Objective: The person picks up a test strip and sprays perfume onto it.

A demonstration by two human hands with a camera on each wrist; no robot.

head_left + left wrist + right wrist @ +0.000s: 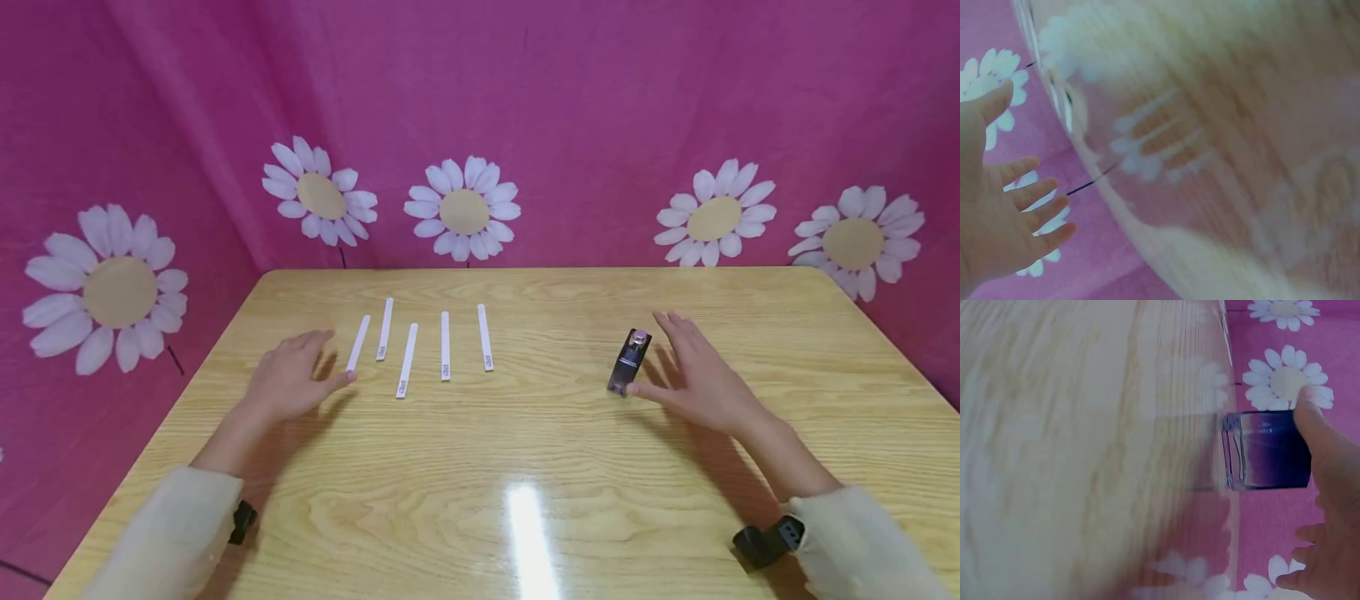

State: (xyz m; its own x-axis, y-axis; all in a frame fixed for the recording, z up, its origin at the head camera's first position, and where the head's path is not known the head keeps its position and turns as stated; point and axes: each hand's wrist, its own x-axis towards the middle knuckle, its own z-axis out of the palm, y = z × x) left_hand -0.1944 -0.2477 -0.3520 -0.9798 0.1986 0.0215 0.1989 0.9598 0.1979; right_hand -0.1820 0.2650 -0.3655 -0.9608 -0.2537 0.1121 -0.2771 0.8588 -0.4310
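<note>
A dark perfume bottle (626,367) with a pinkish silver cap stands on the right of the table. Its purple-blue glass side (1272,450) shows in the right wrist view. My right hand (701,379) is beside it, fingers extended and thumb near its lower edge; whether they touch I cannot tell. Several white paper strips (446,346) lie spread on the left half, with small dark print visible near the close end of most. My left hand (288,375) hovers beside the leftmost strip (358,343), thumb overlapping its near end in the head view. It holds nothing.
The glossy wooden table (585,450) reflects a bright light near its front. A pink curtain (570,125) with white daisies hangs behind and along the sides. Dark wrist devices (768,542) sit below both sleeves.
</note>
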